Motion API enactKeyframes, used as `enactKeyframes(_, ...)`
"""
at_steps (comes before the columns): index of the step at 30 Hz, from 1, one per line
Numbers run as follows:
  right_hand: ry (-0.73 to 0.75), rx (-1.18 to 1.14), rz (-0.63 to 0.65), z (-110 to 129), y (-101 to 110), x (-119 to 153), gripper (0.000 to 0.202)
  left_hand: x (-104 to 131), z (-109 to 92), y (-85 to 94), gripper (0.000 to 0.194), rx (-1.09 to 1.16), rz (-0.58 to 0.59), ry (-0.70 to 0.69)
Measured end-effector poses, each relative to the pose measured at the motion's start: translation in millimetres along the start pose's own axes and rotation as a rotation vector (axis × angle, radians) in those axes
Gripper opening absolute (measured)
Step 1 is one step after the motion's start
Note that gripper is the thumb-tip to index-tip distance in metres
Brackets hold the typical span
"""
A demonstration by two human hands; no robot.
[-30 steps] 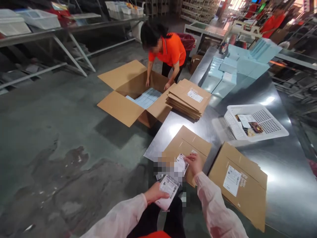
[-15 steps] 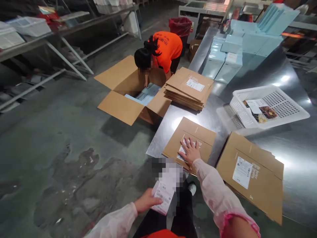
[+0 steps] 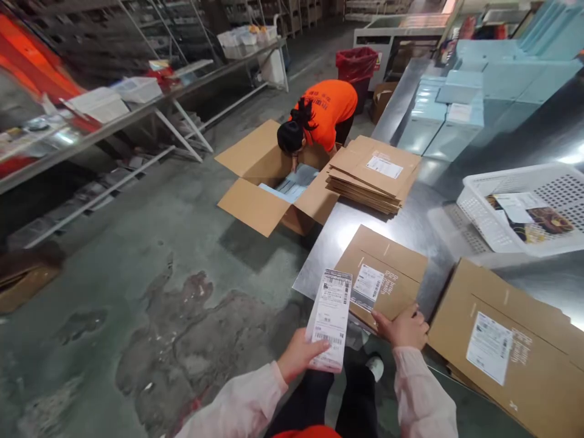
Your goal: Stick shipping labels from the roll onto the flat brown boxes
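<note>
My left hand (image 3: 298, 356) grips a stack of printed shipping labels (image 3: 332, 313), thumb across the top label. At the near edge of a folded cardboard box (image 3: 390, 252), my right hand (image 3: 404, 326) pinches its corner, thumb on top and the other fingers curled and partly hidden. A shipping label (image 3: 368, 281) is stuck flat on that cardboard. To the right lies a pile of flat cardboard boxes (image 3: 542, 347), its top one also labelled.
A steel table (image 3: 314, 267) bears another cardboard stack (image 3: 381, 155), a white basket (image 3: 474, 201) with printed items, and light-blue boxes (image 3: 424, 125). A co-worker (image 3: 333, 103) in orange bends over an open carton (image 3: 260, 210) on the floor. Side shelving (image 3: 104, 125) stands left.
My right hand has slid from lying flat on the cardboard's label to its near edge, gripping there. The labels in my left hand are raised slightly. The view has turned left.
</note>
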State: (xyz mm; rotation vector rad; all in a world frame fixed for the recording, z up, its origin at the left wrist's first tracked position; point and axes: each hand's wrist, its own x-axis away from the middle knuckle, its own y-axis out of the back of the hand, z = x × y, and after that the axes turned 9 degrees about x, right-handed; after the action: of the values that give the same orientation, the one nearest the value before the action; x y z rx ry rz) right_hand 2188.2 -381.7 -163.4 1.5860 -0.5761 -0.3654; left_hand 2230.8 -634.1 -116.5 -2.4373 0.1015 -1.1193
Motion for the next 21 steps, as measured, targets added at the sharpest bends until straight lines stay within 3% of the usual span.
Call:
enactKeyframes(6,-0.049,-0.052,0.007,8.4,5.0,-0.3,0.095,4.3,-1.5,-1.9,0.063,-0.017,0.006,-0.035)
enactKeyframes(11,-0.114,-0.212,-0.095,9.5,12.5,4.3,0.111,6.6,-0.4,-2.7,0.065,-0.012,-0.009,-0.033)
enactKeyframes(15,-0.182,-0.565,-0.107,2.1,21.2,-11.5,0.115,6.4,-0.1,-1.5,0.065,-0.012,-0.009,-0.05)
enactKeyframes(19,-0.233,-0.918,0.057,-17.3,32.6,-31.0,0.082,7.0,-1.9,-1.4,0.066,-0.007,0.01,-0.049)
enactKeyframes(21,-0.211,-1.045,0.053,-40.6,40.9,-34.5,0.064,8.3,-3.9,-2.0,0.065,0.003,0.032,-0.04)
